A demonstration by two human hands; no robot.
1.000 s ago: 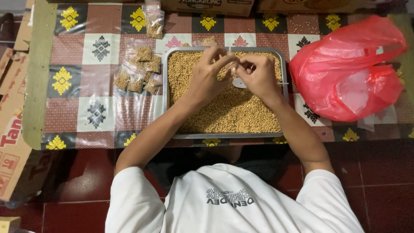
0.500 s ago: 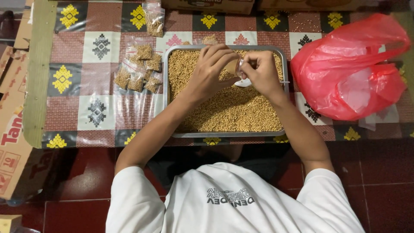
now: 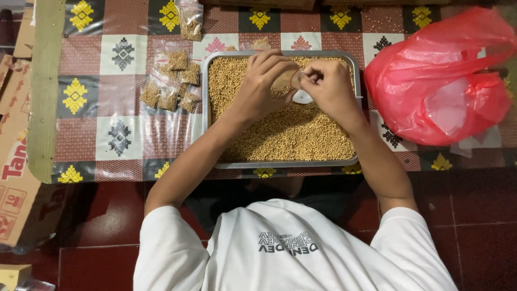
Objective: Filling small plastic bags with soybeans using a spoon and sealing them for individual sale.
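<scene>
Head view: the left hand (image 3: 258,89) and the right hand (image 3: 328,86) meet over the far half of a metal tray (image 3: 280,163) filled with small tan grains (image 3: 291,134). Between them they hold a small clear bag (image 3: 284,80) partly filled with the same grains; the fingers (image 3: 274,62) of the left hand are clamped on its near side, and the right hand's fingers are pinched together on its other edge. Most of the bag is hidden by the 2 hands, so its mouth and its fill level are hard to make out. Just below the hands a small white scoop (image 3: 302,97) rests on the grains, only part of it showing under the right hand.

The tray sits on a desk covered by a checked cloth (image 3: 124,134) under a clear plastic sheet. To the left of the tray lies a cluster of small filled bags (image 3: 172,81), some overlapping, so their count is unclear. Another filled bag (image 3: 190,24) lies further off, cut by the top edge. Right of the tray sits a red plastic bag (image 3: 441,70); its contents show only as a pale blur. Cardboard boxes (image 3: 13,151) are cut off at the left edge. The person's white shirt (image 3: 291,253) fills the bottom.
</scene>
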